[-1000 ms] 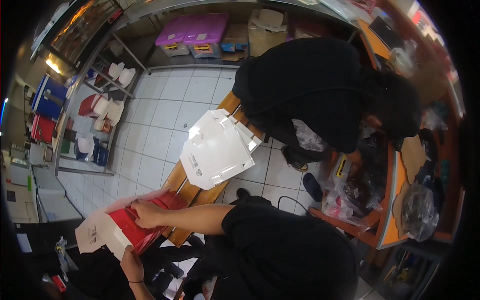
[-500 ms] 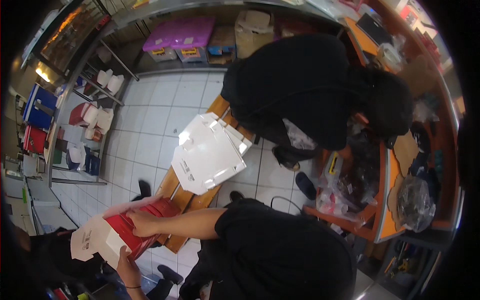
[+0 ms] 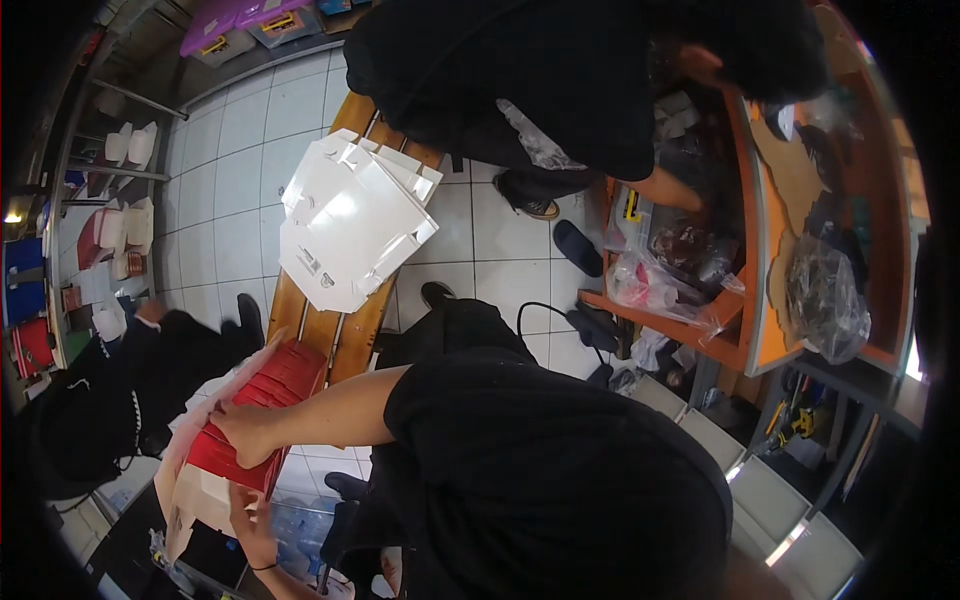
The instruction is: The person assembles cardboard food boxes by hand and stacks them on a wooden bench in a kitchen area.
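Note:
My right hand (image 3: 246, 432) reaches across from the right, fingers bent over a folding cardboard box (image 3: 240, 460) that is red on one side and white on the other. My left hand (image 3: 252, 520), with a thin dark band at the wrist, grips the box's lower edge by a white flap. The red part lies in several layers over the end of a slatted wooden bench (image 3: 350, 335). A pale panel stands up along its far side. Farther along the bench lies a stack of flat white cardboard blanks (image 3: 355, 230), out of reach of both hands.
A person in black (image 3: 520, 80) bends over an orange-edged cabinet (image 3: 765, 300) with plastic bags. Another person in dark clothes (image 3: 90, 420) is at the left. Metal shelves (image 3: 115, 170) hold white and red boxes. Purple-lidded bins (image 3: 265, 20) stand at the back; slippers (image 3: 577, 248) lie on the tiles.
The view has shifted, and the bench and blanks appear farther left and higher. Both hands stay on the box, whose white part now bends downward. The person at the cabinet now reaches inside it.

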`<state>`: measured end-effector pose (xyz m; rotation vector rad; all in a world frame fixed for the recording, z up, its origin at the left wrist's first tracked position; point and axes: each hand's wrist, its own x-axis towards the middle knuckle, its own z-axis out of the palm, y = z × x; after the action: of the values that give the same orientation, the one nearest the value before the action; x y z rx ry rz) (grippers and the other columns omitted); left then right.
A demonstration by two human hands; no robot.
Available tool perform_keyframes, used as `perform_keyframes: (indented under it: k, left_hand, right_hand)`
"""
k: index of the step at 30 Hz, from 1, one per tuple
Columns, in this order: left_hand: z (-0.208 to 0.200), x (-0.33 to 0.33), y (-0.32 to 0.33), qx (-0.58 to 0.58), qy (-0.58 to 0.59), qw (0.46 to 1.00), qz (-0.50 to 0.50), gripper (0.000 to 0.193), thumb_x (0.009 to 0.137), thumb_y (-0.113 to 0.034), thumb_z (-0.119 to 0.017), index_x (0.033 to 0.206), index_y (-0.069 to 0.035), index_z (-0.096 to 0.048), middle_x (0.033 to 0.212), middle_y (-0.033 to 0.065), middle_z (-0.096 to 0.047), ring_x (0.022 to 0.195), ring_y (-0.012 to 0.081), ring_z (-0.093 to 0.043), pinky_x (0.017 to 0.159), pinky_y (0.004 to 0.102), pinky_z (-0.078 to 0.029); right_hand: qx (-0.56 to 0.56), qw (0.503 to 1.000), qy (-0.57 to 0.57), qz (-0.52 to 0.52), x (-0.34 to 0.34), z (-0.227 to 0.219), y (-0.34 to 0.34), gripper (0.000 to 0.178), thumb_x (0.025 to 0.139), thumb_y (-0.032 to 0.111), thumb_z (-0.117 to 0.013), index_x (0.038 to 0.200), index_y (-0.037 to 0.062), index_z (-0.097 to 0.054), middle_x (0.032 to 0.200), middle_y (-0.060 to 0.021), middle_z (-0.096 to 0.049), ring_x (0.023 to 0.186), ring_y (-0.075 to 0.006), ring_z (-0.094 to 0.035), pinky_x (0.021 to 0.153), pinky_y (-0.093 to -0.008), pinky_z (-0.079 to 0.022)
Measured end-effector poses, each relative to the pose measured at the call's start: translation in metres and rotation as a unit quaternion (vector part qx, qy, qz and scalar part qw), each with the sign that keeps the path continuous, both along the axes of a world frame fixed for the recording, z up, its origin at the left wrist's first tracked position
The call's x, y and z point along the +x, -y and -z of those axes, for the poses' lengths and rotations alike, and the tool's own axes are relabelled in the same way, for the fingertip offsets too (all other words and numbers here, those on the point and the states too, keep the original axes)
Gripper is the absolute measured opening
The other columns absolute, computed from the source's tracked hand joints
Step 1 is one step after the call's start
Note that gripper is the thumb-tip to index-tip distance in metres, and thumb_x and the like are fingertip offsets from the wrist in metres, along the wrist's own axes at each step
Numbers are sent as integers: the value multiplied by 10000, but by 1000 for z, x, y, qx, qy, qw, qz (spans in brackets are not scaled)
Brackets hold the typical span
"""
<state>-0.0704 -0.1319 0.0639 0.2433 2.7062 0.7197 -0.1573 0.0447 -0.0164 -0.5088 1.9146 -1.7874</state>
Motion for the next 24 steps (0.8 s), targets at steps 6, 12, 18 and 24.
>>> perform_keyframes:
  k: [6,12,18,24]
  left_hand:
    - [13,-52,-39,150,-7,963,-223,349,861,-193,-467,1101,60,-459,1008,146,-555,860,226,-538,732,336,-416]
    - [21,-68,-26,-63,-51,990,-118,250,856,-137,-445,979,66,-524,896,100,-583,772,157,-557,662,291,-449]
    - [23,-82,-32,94,98,975,-176,255,839,-110,-460,1020,60,-518,907,104,-590,812,165,-550,703,279,-433]
    - [5,-81,-44,203,229,932,-194,273,834,-126,-476,1068,6,-525,872,29,-578,784,90,-519,667,231,-410]
  right_hand:
    - [40,995,-87,22,0,-14,-4,613,561,128,-641,1094,-93,-433,1105,-279,-431,979,-357,-496,839,-367,-421]
    - [66,979,-151,115,-15,-11,11,201,604,59,-559,758,-65,-596,812,-229,-589,821,-338,-574,730,-369,-469]
    - [27,976,-186,109,-18,-5,11,204,635,43,-511,797,-30,-612,821,-221,-595,839,-314,-579,732,-363,-465]
    - [-4,993,-60,105,-22,-2,11,239,620,62,-541,840,46,-634,875,-202,-598,878,-321,-565,782,-372,-442]
